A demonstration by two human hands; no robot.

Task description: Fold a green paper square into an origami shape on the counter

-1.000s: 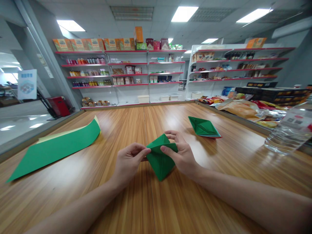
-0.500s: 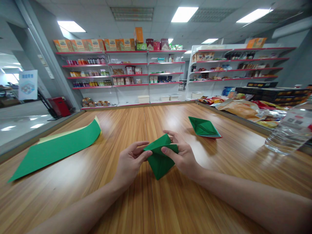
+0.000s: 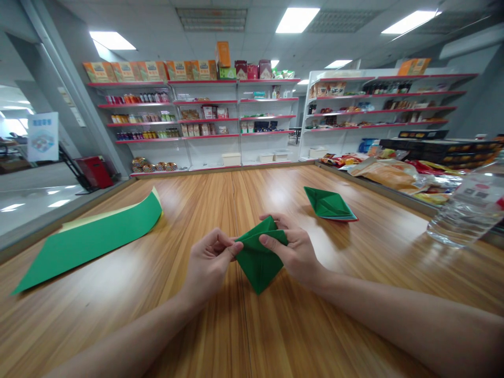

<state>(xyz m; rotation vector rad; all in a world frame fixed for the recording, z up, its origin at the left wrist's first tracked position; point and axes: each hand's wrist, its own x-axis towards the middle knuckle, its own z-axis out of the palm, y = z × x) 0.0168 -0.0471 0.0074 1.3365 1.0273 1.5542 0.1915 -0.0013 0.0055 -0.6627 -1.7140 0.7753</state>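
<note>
- Head view, at center: A person's two bare hands work a folded green paper just above a wood-grain table, one corner pointing down and toward the wearer; whether that corner touches the tabletop cannot be told.
- Head view, left hand: Thumb and forefinger pinch the paper's left corner, the other fingers curled in behind.
- Head view, right hand: The thumb presses on the near face at upper right while the fingers reach behind, clasping the paper between them.
- Head view, on the tabletop: A folded green piece with a red edge beneath lies beyond the right hand, well apart from it. At left rests a long green sheet, its far end curling upward, with yellow paper showing behind it.
- Head view, right side: A clear plastic bottle stands near snack packets and stacked black boxes.
- Head view, background: Stocked white shelves with red edging line the room, orange boxes along the top.
</note>
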